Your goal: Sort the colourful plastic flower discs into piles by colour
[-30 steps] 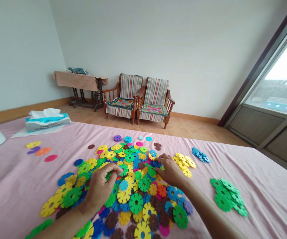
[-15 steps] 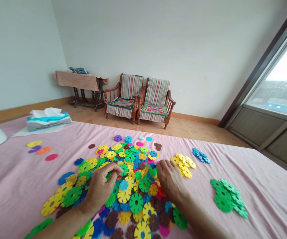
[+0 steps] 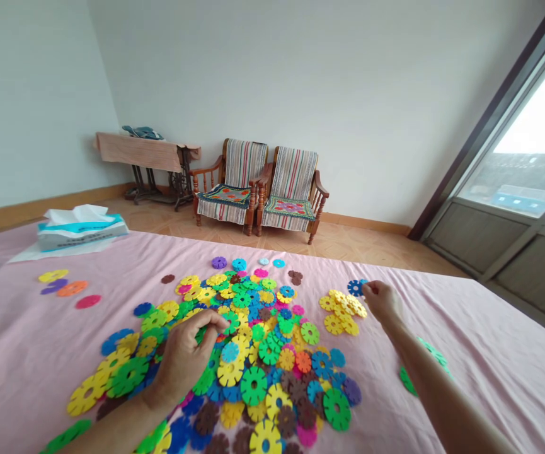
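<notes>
Right hand had shifted from mixed disc pile to just beside yellow discs, fingers closed, seemingly pinching blue disc; work had moved outward. Disc round, no long axis, face roughly cameraward. Left hand curled over pile; grip couldn't be told.

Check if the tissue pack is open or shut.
Open: a white tissue sticks up from the top of the tissue pack.

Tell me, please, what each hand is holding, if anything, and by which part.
The right hand seems to pinch a blue disc by its right edge; the exact contact is unclear. Whether the left hand holds anything cannot be told.
</notes>
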{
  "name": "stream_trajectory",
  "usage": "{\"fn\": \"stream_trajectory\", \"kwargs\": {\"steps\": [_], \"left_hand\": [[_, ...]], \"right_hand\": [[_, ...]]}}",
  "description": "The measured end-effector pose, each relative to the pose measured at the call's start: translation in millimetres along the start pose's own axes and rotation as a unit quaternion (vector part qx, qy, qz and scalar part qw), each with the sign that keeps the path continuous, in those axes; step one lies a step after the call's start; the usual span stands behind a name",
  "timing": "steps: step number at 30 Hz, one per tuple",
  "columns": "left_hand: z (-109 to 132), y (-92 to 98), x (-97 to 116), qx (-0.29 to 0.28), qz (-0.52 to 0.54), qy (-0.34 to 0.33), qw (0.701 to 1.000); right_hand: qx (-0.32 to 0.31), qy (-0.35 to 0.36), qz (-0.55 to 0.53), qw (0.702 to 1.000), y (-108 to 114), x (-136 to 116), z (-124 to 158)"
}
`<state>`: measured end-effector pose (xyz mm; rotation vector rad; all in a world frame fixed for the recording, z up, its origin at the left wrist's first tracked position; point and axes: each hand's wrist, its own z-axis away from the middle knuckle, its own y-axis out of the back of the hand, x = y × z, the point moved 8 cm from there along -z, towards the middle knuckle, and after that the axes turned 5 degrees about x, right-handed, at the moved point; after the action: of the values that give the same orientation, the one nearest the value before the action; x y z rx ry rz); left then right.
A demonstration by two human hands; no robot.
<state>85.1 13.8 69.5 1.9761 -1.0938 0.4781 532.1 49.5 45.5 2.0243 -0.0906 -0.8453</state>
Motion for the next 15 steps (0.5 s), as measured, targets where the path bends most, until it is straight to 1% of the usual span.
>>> {"fn": "stream_trajectory", "kwargs": {"steps": [3,5,7,11,13,15], "left_hand": [[-0.4,0.6,2.9,0.0,0.0,-0.004,1.0],[-0.5,0.6,4.2,-0.002,0.0,-0.004,1.0],[-0.5,0.7,4.5,-0.002,-0.001,-0.003,1.0],[-0.7,1.0,3.0,0.001,-0.003,0.001,1.0],[-0.5,0.2,1.7,-0.002,-0.003,0.004,1.0],[0.1,-1.1,0.5,-0.007,-0.003,0.005,1.0]], "right_hand": [[0.026,-0.06,0.041,0.997,11.9,37.9,-23.0],[0.035,-0.086,0.059,0.994,17.7,54.5,-30.7],[0.04,-0.101,0.065,0.992,21.8,65.0,-34.4],[0.055,-0.102,0.061,0.991,28.6,71.9,-35.7],[0.068,-0.088,0.057,0.992,30.4,67.2,-34.0],[0.074,-0.06,0.046,0.994,26.8,54.3,-30.3]]}}
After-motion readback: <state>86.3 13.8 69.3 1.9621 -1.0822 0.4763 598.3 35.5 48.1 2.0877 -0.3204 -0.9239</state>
